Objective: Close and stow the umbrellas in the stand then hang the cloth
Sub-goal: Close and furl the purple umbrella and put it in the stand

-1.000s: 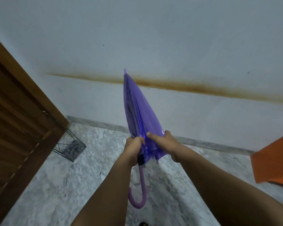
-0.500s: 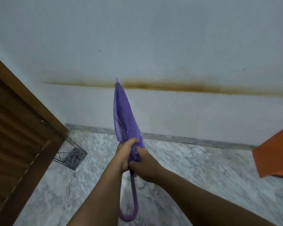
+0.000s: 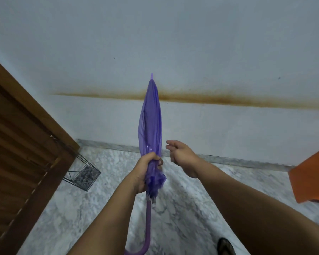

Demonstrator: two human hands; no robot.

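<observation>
One purple umbrella (image 3: 151,124) is standing nearly upright in front of the person, its tip pointing up against the pale wall (image 3: 173,43) and its curved handle hanging down toward the marble floor (image 3: 173,208). It is looking light: thin translucent plastic gathered around slim ribs, soft and crinkly in the canopy but stiff along the shaft. The glossy film is probably slippery, so the firmest place to take hold is likely where the folds bunch near the rib ends, or the bare shaft and hooked handle below. The left hand (image 3: 145,173) is wrapping its fingers tightly around exactly that bunched part, pinning the folds shut. The right hand (image 3: 180,153) is hovering just beside the canopy, apart from it, fingers loosely curled and carrying nothing. Whether a strap is securing the canopy cannot be told, so the folds may be springing open if the grip loosens.

Further out, a wire-framed stand (image 3: 83,173) is sitting on the floor by the wooden louvred door (image 3: 22,144), well to the left of the umbrella and seemingly holding nothing. An orange object (image 3: 311,179), partly cut off, is showing at the right edge. A dark sandal (image 3: 226,245) is peeking in at the bottom.
</observation>
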